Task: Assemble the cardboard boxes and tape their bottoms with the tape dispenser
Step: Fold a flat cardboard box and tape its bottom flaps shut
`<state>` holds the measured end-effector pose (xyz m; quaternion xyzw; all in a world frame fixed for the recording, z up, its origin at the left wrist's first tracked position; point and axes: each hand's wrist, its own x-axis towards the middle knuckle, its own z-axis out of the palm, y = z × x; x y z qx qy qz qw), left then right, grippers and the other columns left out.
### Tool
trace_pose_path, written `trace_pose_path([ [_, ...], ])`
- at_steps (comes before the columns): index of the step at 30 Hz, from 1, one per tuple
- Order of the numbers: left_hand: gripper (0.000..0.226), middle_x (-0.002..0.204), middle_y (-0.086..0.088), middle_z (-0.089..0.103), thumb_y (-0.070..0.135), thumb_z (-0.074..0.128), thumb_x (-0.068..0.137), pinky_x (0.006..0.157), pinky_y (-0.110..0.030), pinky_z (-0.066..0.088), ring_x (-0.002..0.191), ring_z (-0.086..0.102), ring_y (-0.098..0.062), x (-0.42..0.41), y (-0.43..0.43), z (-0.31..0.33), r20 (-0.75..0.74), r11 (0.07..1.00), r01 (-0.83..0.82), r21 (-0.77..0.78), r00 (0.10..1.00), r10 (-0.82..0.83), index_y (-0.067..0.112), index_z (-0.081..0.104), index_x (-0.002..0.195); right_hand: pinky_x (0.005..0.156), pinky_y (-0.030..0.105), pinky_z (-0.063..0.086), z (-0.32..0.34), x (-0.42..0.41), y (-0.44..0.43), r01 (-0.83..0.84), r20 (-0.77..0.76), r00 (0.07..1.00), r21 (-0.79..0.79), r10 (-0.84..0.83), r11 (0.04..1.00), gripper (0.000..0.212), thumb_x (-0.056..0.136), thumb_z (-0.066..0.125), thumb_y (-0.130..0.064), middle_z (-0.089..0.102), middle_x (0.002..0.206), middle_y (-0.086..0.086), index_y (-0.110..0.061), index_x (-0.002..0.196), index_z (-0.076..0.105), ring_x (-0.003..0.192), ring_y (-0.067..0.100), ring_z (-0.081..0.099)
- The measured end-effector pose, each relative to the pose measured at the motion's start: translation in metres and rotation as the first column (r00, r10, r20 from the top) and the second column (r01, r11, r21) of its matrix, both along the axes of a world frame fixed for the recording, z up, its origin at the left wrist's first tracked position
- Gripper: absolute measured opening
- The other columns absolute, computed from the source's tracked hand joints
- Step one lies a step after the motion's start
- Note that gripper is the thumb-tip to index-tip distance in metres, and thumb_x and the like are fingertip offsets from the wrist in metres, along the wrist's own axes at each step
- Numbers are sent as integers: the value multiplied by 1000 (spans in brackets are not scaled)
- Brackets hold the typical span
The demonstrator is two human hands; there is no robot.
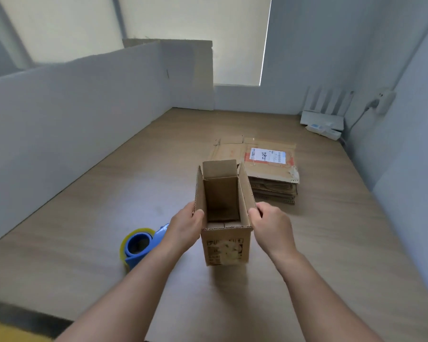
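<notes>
A small brown cardboard box stands upright in the middle of the wooden table, its open top facing me and its flaps raised. My left hand grips its left wall, thumb over the rim. My right hand grips the right wall the same way. A blue tape dispenser with a roll of clear tape lies on the table just left of my left wrist. Behind the box, a stack of flattened cardboard boxes lies on the table, the top one bearing a white shipping label.
A white partition runs along the table's left side. At the far right corner stand a white router with antennas and a power strip; a plug and cable hang on the right wall.
</notes>
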<state>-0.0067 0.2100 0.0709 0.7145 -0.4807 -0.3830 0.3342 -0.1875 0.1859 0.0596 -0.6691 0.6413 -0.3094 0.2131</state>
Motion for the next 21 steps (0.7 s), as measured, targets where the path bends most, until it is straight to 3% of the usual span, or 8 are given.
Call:
trace_pose_path([
  [4, 16, 77, -5, 58, 24, 39, 86, 77, -48, 53, 73, 56, -28, -1, 21, 13, -22, 992, -105, -72, 994, 104, 19, 53, 82, 49, 26, 28, 18, 4, -1, -114, -12, 994, -134, 113, 984, 24, 95, 45, -17, 45, 56, -5, -16, 71, 49, 57, 18, 43],
  [7, 25, 90, -2, 63, 29, 40, 83, 82, -50, 55, 90, 63, -29, 8, 41, 25, -22, 971, -221, -94, 975, 219, 27, 56, 101, 53, 32, 30, 30, 18, -2, -205, 18, 977, -191, 212, 960, 25, 95, 45, -17, 50, 58, -1, -12, 71, 53, 59, 22, 47],
  [11, 35, 97, 1, 59, 37, 44, 93, 86, -45, 55, 95, 62, -26, 30, 74, 37, 98, 892, -418, -172, 894, 438, 23, 49, 125, 57, 34, 30, 36, 52, 10, -332, 79, 932, -209, 354, 920, 27, 93, 47, -18, 50, 58, 5, -8, 68, 54, 62, 27, 46],
  [15, 35, 98, -4, 56, 33, 42, 98, 83, -44, 55, 93, 63, -29, 54, 115, 44, 199, 814, -527, -246, 794, 574, 17, 47, 129, 56, 37, 20, 43, 92, 31, -456, 95, 870, -219, 484, 863, 40, 93, 47, -18, 36, 51, -3, -19, 56, 32, 53, 17, 35],
  [19, 26, 81, -5, 54, 34, 42, 99, 76, -47, 57, 84, 63, -27, 77, 156, 42, 243, 741, -613, -273, 702, 670, 12, 54, 93, 58, 32, 24, 47, 132, 52, -580, 102, 787, -215, 608, 786, 39, 93, 47, -18, 36, 52, -4, -21, 57, 33, 57, 20, 35],
  [21, 27, 78, -4, 52, 34, 41, 99, 73, -43, 58, 83, 63, -25, 89, 175, 41, 238, 700, -660, -272, 659, 713, 12, 52, 88, 58, 32, 33, 45, 153, 64, -639, 108, 737, -212, 668, 739, 33, 94, 46, -19, 40, 54, -3, -20, 61, 41, 60, 23, 42],
])
